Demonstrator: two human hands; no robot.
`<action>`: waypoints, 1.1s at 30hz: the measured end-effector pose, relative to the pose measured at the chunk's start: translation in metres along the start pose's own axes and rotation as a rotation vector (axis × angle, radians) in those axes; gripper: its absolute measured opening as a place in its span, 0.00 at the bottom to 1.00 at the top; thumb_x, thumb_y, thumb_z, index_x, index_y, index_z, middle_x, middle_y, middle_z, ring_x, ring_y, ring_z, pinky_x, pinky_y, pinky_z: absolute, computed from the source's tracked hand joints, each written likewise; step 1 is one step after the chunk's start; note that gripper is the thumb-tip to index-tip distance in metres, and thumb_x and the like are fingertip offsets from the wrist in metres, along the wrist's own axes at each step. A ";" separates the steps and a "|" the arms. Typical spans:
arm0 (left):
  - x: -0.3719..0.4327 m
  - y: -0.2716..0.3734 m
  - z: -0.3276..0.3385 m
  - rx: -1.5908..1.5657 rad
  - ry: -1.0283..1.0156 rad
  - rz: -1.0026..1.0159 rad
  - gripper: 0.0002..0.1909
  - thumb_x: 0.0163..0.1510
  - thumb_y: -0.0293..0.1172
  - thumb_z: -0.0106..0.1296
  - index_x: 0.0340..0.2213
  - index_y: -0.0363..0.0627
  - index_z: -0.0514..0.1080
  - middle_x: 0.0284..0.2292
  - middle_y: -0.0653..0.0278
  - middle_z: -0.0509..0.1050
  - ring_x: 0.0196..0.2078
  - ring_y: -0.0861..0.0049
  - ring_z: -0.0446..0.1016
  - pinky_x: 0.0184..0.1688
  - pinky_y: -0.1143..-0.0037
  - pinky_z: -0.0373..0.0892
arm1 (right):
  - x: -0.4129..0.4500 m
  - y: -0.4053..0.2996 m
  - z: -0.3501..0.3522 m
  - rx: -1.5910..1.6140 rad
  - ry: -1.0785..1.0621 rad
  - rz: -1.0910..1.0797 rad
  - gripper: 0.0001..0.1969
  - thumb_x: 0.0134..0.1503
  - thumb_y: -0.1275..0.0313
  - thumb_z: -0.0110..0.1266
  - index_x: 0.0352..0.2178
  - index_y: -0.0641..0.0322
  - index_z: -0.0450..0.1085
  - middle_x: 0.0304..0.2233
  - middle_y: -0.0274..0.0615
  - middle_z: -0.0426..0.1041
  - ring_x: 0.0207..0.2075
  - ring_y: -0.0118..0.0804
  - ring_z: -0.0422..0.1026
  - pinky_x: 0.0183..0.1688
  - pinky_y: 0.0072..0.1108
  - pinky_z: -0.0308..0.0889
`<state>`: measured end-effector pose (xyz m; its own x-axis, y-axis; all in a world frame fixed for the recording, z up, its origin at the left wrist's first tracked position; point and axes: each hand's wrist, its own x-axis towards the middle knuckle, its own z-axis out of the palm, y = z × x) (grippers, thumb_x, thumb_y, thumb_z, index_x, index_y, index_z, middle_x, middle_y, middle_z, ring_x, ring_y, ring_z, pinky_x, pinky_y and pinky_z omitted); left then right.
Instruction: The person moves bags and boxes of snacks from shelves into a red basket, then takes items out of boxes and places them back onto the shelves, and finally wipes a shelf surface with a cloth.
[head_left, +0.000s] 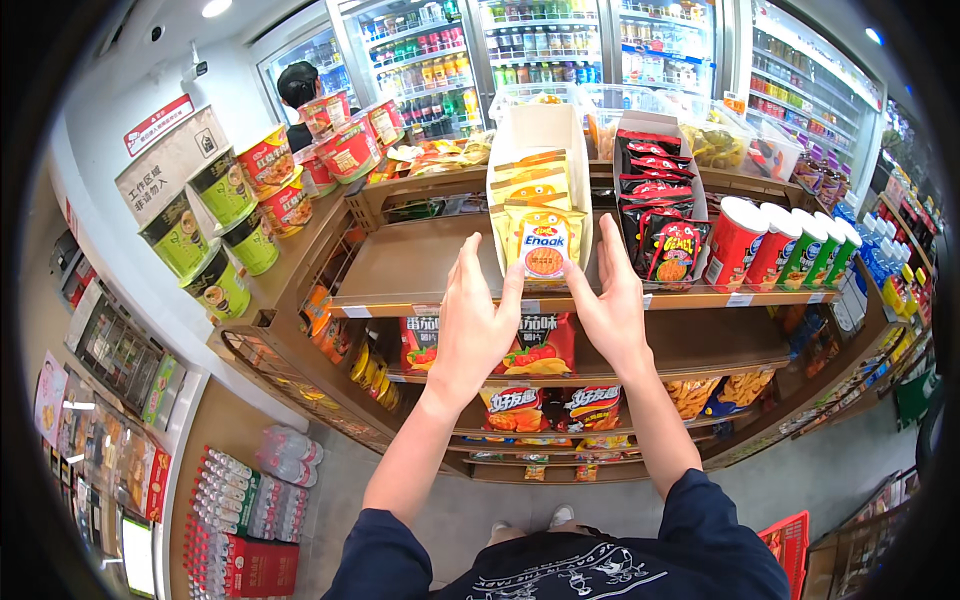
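Note:
A white cardboard box (534, 135) of yellow Enaak snack packets (545, 244) sits on the top tier of a brown shelf rack, tilted towards me. My left hand (480, 322) is at the box's lower left, fingers straight and raised. On its right side, my right hand (611, 304) mirrors that pose. Small gaps show between my fingers and the box sides. Both thumbs overlap the front packet in view; whether they touch it I cannot tell. To the right stands a grey box (697, 187) filled with black and red Gemez packets (667, 244).
Red and green chip canisters (739, 244) line the top shelf (397, 259) at right. Tomato chip bags (536, 345) hang below my hands. Noodle cups (225, 187) stack at left. Clear plastic tubs (716, 135) stand behind, and a person (298, 94) is near the drink coolers (420, 67).

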<state>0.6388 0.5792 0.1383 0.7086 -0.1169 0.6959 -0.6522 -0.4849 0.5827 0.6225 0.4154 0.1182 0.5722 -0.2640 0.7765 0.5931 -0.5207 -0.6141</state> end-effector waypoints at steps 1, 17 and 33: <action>0.004 -0.001 0.000 0.006 -0.010 -0.016 0.27 0.55 0.37 0.48 0.50 0.28 0.57 0.44 0.34 0.67 0.50 0.49 0.66 0.51 0.65 0.61 | 0.003 -0.002 0.000 -0.010 0.004 0.002 0.35 0.53 0.73 0.53 0.56 0.81 0.45 0.50 0.66 0.61 0.55 0.47 0.61 0.55 0.26 0.57; 0.020 -0.001 -0.021 -0.541 -0.085 0.119 0.25 0.55 0.31 0.47 0.50 0.27 0.59 0.42 0.41 0.70 0.46 0.60 0.71 0.46 0.70 0.69 | 0.016 -0.057 0.016 0.320 -0.082 0.149 0.23 0.53 0.78 0.50 0.50 0.74 0.58 0.42 0.47 0.71 0.42 0.23 0.68 0.44 0.17 0.64; -0.064 -0.001 -0.039 -0.817 -0.239 0.146 0.23 0.47 0.23 0.56 0.46 0.31 0.67 0.41 0.47 0.72 0.40 0.67 0.75 0.42 0.76 0.70 | -0.084 -0.137 -0.020 0.148 0.180 0.285 0.30 0.53 0.82 0.51 0.56 0.77 0.49 0.49 0.47 0.65 0.48 0.29 0.66 0.49 0.20 0.63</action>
<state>0.5836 0.6213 0.1096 0.5803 -0.3535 0.7337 -0.6655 0.3134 0.6774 0.4822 0.4923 0.1400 0.6253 -0.5273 0.5752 0.5072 -0.2855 -0.8131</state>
